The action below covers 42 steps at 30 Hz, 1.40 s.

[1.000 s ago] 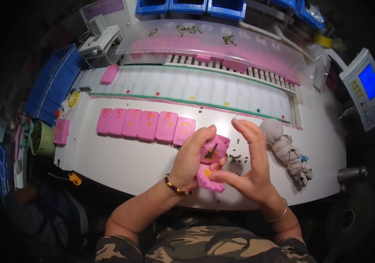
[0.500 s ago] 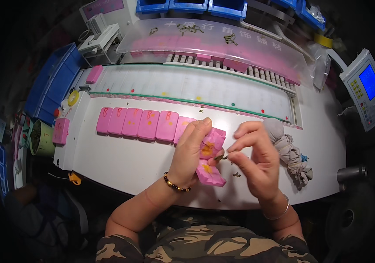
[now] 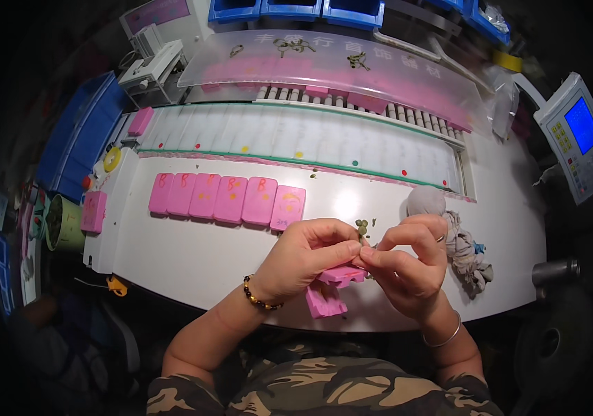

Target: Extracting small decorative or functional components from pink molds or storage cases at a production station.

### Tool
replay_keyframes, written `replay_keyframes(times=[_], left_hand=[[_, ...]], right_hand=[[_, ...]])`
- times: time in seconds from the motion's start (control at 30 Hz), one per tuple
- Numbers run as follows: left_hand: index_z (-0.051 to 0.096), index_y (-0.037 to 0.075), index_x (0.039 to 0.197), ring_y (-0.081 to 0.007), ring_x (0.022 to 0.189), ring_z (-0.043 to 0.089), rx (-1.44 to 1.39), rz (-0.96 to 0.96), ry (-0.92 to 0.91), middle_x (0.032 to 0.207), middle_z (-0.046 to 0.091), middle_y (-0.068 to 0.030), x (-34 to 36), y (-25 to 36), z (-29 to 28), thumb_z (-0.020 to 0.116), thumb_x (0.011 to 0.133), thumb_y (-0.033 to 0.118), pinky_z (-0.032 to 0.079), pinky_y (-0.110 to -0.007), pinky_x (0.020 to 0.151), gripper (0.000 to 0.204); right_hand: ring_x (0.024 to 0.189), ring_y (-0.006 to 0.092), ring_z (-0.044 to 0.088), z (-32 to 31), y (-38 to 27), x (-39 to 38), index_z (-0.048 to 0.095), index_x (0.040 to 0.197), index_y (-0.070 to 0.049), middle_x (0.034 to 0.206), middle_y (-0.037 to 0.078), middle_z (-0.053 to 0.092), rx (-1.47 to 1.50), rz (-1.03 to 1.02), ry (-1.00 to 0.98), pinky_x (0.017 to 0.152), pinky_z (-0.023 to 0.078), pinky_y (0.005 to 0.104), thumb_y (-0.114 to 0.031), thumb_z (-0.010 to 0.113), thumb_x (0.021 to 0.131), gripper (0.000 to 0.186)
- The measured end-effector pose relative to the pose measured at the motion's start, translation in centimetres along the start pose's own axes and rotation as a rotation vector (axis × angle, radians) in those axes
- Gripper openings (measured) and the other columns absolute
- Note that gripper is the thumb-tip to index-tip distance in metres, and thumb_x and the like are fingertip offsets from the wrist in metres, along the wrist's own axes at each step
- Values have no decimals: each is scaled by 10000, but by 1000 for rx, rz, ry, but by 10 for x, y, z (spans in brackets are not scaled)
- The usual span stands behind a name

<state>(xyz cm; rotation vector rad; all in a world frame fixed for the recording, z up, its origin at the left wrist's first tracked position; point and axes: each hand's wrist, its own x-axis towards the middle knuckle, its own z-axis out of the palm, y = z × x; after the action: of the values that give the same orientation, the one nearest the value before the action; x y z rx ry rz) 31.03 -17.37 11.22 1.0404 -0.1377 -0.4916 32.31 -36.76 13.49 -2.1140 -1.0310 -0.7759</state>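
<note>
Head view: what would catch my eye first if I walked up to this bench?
The two hands meeting at the near edge of the white table: the left hand holds pink cards while the right hand pinches something tiny against them. Next, the row of pink cards laid side by side to the left. A grey rag lies to the right.
</note>
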Motion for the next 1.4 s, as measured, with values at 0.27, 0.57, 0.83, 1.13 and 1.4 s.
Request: replay_keyframes(times=[0.27, 0.57, 0.83, 1.13, 1.4], left_hand=[[651, -25, 959, -74, 803, 621, 349, 165, 95, 887, 664, -40, -2, -3, 1, 610, 902, 55, 501, -221, 724, 107], [659, -25, 943, -88, 779, 612, 657, 485, 230, 846, 646, -44, -3, -6, 6, 628, 872, 30, 496, -229, 718, 95], [640, -23, 1045, -61, 789, 599, 75, -3, 50, 872, 645, -19, 0, -1, -6, 601, 947, 150, 489, -207, 715, 203], [631, -26, 1076, -64, 841, 616, 74, -112, -24, 929, 643, -22, 2, -5, -6, 611, 941, 128, 505, -204, 728, 206], [641, -20, 1084, -68, 771, 608, 184, -61, 74, 856, 650, -34, 5, -8, 2, 596, 946, 116, 498, -205, 693, 200]], right_hand=[[744, 170, 571, 0, 5, -3, 645, 784, -100, 772, 14, 632, 381, 322, -176, 725, 378, 290, -114, 774, 741, 137], [816, 75, 559, 12, 13, -21, 616, 933, -25, 892, 29, 645, 1323, 1167, -211, 711, 437, 217, -86, 668, 880, 96], [939, 78, 554, 5, 15, -8, 639, 1093, -4, 1048, 54, 636, 967, 926, -185, 823, 445, 233, -82, 586, 943, 177], [863, 75, 575, -4, 24, 7, 644, 1057, -3, 932, 13, 650, 1170, 971, -418, 791, 461, 227, -128, 635, 926, 181], [826, 90, 618, -52, 141, 109, 648, 1138, -10, 968, 42, 698, 623, 735, -177, 751, 455, 228, -284, 693, 863, 391]])
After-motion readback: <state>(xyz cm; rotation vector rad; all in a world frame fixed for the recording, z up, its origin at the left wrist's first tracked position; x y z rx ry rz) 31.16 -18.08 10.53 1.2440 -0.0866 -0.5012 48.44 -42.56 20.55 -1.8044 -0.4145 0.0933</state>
